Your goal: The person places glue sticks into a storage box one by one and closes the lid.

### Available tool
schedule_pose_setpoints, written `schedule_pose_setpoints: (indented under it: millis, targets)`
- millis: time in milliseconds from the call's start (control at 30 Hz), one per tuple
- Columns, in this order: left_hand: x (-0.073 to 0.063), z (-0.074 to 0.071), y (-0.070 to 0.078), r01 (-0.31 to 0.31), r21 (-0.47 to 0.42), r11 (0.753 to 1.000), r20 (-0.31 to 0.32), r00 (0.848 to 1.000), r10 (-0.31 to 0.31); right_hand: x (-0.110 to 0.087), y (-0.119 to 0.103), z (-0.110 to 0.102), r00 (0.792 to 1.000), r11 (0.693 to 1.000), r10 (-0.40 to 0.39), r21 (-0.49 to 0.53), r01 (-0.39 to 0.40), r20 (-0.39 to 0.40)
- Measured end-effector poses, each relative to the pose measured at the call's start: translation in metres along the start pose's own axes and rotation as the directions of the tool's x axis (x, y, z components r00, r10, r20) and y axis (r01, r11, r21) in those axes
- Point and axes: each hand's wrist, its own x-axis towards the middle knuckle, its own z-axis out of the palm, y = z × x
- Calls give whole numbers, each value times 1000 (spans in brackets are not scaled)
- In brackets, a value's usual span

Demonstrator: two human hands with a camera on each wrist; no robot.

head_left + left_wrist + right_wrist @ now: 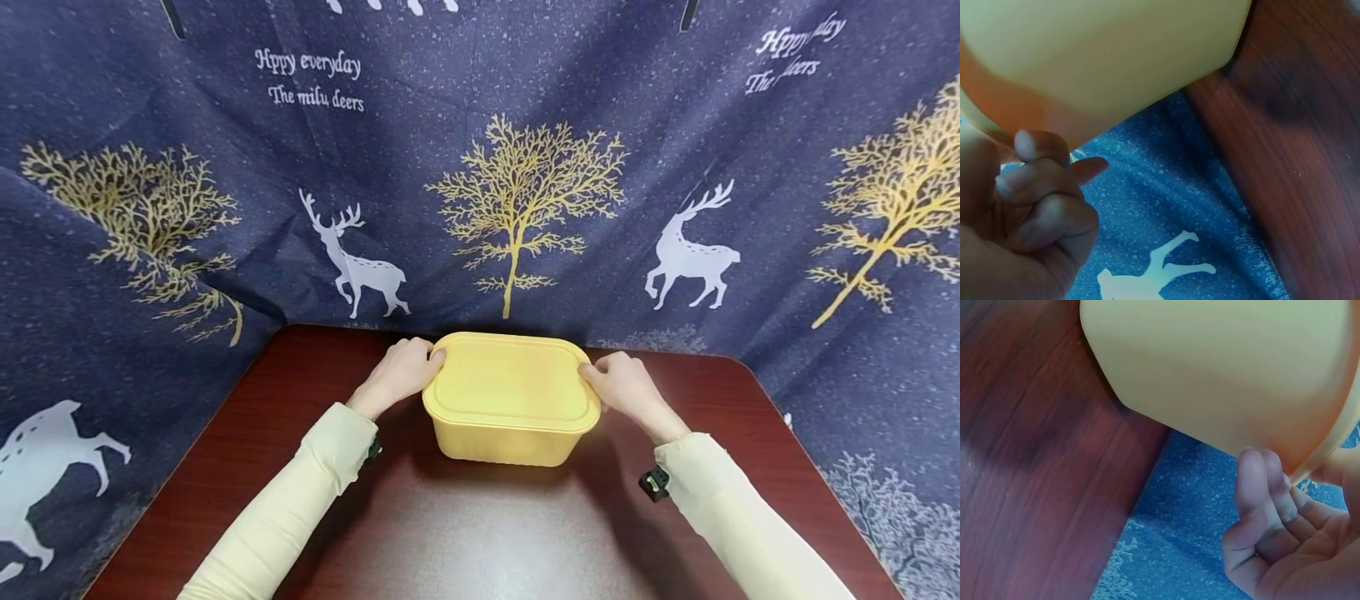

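Note:
A yellow plastic storage box (506, 446) with a flat yellow lid (513, 379) is near the far edge of the table, in the middle of the head view. My left hand (401, 371) grips its left end, thumb over the lid's edge. At the opposite end my right hand (622, 383) holds the rim the same way. In the left wrist view, curled fingers (1047, 187) sit under the rim beside the box wall (1116, 56). The right wrist view has bent fingers (1257, 487) close against the other end wall (1222, 362). The box's inside is hidden by the lid.
The reddish-brown wooden table (487, 542) reflects light in front of the box. Behind it and along both sides hangs dark blue fabric (465, 250) printed with white deer and golden trees. A small black device (655, 483) is at the right wrist.

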Motion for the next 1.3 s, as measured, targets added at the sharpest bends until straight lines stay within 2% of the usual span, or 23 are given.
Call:
schedule_pose_setpoints:
  millis: [233,400,533,667,933,1167,1300]
  targets:
    - [0,3,-2,37,-51,998,6,999,-36,-2,2,7,997,999,-13,40,15,-70]
    - [-1,5,-5,31,-77,997,9,1000,-30,-3,5,10,997,999,-9,50,13,-83]
    - [-3,6,-8,26,-76,997,9,1000,-26,-6,9,11,995,999,-1,43,6,-96]
    - [-8,1,-9,49,-46,998,-23,999,-50,-11,10,9,990,1000,-16,12,18,-138]
    - [-25,-8,-17,115,18,993,-85,990,-113,-30,7,10,962,993,-53,-117,22,-267]
    - [-41,-7,-38,89,141,986,-177,982,-63,-46,12,20,920,975,-147,-209,74,-363]
    - [-53,-4,-50,110,182,977,-183,980,-77,-50,19,28,902,973,-170,-212,90,-396]
